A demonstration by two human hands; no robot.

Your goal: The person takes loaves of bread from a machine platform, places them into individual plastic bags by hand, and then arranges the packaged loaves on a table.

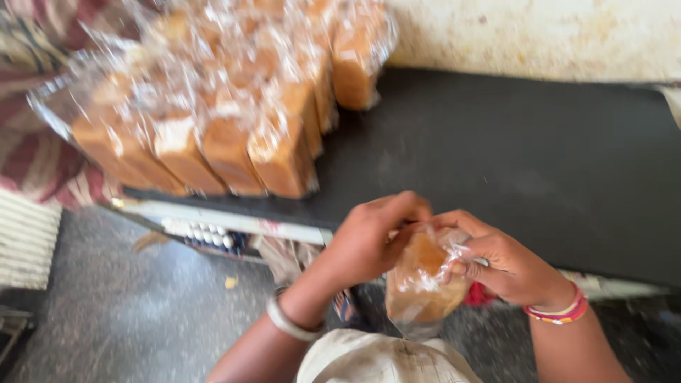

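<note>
Black flat tabletop point(539, 163): just beyond both hands, bare on the right-hand side.
Stack of bagged brown bread loaves in clear plastic point(234, 106): well beyond the left hand, up and to its left, blurred.
Small brown loaf in a crinkled clear plastic bag point(423, 280): held between the hands, below the table edge, hanging upright.
Left hand point(372, 237): fingers pinched on the bag's top.
Right hand point(507, 266): grasping the bag's neck and side.
Doing it well: likely gather the plastic tight above the loaf, keep the lower grip steady, avoid crushing the bread.
</note>
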